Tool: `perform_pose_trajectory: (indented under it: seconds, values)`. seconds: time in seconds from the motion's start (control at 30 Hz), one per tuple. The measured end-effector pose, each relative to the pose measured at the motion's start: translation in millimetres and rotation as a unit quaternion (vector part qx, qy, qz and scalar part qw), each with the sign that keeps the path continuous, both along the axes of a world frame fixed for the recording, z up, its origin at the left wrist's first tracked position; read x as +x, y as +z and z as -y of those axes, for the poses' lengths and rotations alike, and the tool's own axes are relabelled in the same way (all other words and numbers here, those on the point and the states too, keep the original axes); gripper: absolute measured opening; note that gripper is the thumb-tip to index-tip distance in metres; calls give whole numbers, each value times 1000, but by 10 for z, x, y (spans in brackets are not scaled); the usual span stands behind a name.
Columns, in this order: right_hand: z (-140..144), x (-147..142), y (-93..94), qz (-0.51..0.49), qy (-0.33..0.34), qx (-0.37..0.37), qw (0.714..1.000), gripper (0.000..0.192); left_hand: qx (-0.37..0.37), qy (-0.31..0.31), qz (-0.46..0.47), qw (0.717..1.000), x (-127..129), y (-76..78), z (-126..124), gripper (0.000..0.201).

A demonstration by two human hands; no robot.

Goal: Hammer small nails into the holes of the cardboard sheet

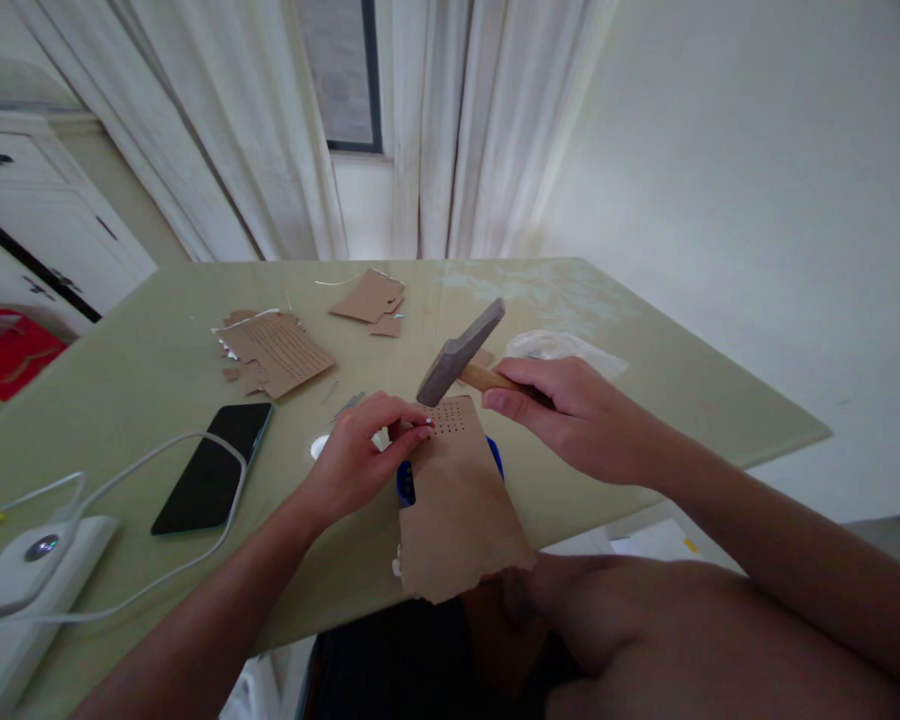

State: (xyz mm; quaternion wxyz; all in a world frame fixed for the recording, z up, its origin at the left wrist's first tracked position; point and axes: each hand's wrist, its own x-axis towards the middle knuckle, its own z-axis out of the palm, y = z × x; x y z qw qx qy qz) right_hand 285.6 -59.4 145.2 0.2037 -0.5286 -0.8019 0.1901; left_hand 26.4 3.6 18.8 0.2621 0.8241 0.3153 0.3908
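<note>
My right hand (570,415) is wrapped round the wooden handle of a hammer (461,352), whose grey metal head is raised just above the far end of a brown cardboard sheet (461,510). Rows of small dark holes dot that end of the cardboard. At the left side of the holes, my left hand (367,440) pinches a small nail, mostly hidden by the fingers; only a bright tip shows. Under the cardboard, a blue object (495,457) sticks out on both sides. The cardboard's torn near end hangs past the table edge.
Several thin metal pieces (349,405) lie beyond my left hand. Cardboard scraps (274,350) and more cut pieces (371,298) are farther back. A phone (214,468), a white cable and a power strip (37,590) lie left. A clear plastic bag (566,350) is behind my right hand.
</note>
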Motion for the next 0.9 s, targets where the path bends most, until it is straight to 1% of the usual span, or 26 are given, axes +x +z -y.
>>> perform_pose_trajectory:
  seconds: [0.07, 0.13, 0.2, 0.27, 0.33, 0.4, 0.47, 0.53, 0.6, 0.73, 0.8, 0.9]
  values:
    - [-9, -10, -29, 38, 13, -31, 999, 36, 4, -2, -9, 1000, 0, -6, -6, 11]
    - [-14, -23, -39, 63, 14, -43, 997, 35, 8, -7, -13, 1000, 5, -6, -8, 11]
    - [-14, -26, -27, 51, 8, -24, 998, 35, 7, -12, -8, 1000, 13, 3, -2, 10]
    - [-14, -15, -12, 17, 1, 5, 1000, 36, 1, -16, -1, 1000, 20, 18, 7, 9]
    - [-18, 2, -17, -5, -1, 16, 1000, 38, -4, -17, 1, 1000, 23, 34, 13, 10]
    - [-29, 14, -48, 10, 5, -4, 1000, 38, -1, -18, -2, 1000, 24, 45, 14, 10]
    - [-39, 15, -84, 49, 16, -38, 998, 38, 3, -25, -1, 1000, 23, 49, 11, 11]
    - [-43, 10, -95, 76, 17, -54, 995, 38, 0, -34, 2, 999, 23, 46, 7, 13]
    - [-37, 6, -73, 66, 9, -37, 997, 37, -9, -36, 5, 999, 21, 38, 3, 12]
    - [-26, 18, -19, -17, -9, 17, 1000, 39, -19, -34, -15, 999, 3, 37, 2, 11]
    - [-31, 22, -46, -25, -11, 9, 1000, 40, -25, -34, -30, 999, -8, 54, 8, 17]
    - [-51, 10, -151, 28, 12, -48, 998, 38, -39, -35, -48, 997, -13, 89, 25, 31]
